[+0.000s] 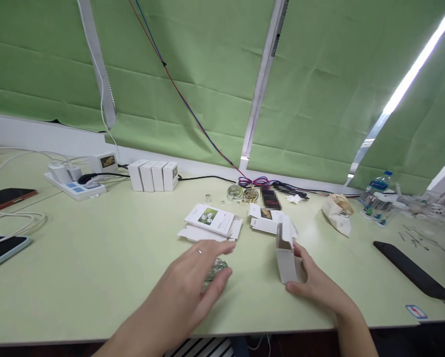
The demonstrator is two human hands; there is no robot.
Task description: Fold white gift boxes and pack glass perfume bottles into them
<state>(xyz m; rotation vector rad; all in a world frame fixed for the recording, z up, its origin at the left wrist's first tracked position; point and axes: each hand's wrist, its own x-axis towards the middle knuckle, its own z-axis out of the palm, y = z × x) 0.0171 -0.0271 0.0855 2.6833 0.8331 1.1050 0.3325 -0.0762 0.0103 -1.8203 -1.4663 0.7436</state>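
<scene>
My left hand (192, 277) is curled over a clear, greenish, glass-like object (215, 271) low above or on the table. Fingers and thumb hide most of it, so its full shape cannot be told. A small white box (286, 265) stands upright with its top flaps up, and my right hand (311, 282) grips its right side with fingers behind and thumb at the lower front. Beyond the hands, a white carton with a flower picture (209, 218) lies on a flattened white box (198, 233). Another opened white box (265, 220) lies behind the upright one.
Two round clear pieces (240, 193) lie near the wall beside coiled cables (254, 181). Several white boxes (153, 176) stand by a power strip (75, 187). Phones (6, 248) lie at left; a paper bag (337, 213), bottle (380, 183) and black slab (413, 270) at right.
</scene>
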